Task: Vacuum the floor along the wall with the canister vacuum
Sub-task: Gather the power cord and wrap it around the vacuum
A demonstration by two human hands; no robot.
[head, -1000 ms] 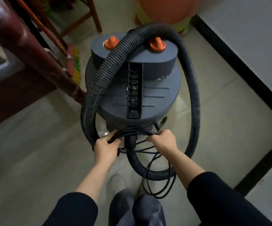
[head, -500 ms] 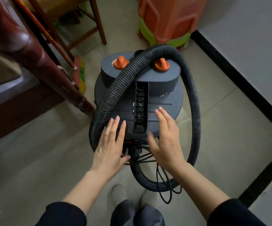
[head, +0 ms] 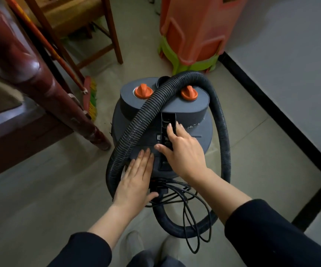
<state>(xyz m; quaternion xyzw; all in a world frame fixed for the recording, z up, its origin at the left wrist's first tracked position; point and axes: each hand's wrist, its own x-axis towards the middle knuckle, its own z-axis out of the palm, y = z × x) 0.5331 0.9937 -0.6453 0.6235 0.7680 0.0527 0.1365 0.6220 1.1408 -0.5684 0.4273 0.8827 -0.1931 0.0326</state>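
On tiled floor [head: 40,209] beside pale wall [head: 290,54], grey round plastic canister vacuum [head: 190,110] sits under flat, released left hand [head: 136,182] while right hand [head: 182,151], fingers [head: 169,130] loose, should wrap black ribbed top handle [head: 165,117] fully before lifting.

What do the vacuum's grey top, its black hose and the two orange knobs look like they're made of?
Grey top: probably moulded plastic, matte, with crisp pressed ribs.
Black hose: flexible plastic or rubber, judging by its corrugated ridges and looping bend.
Orange knobs: hard plastic, smooth with a slight sheen.
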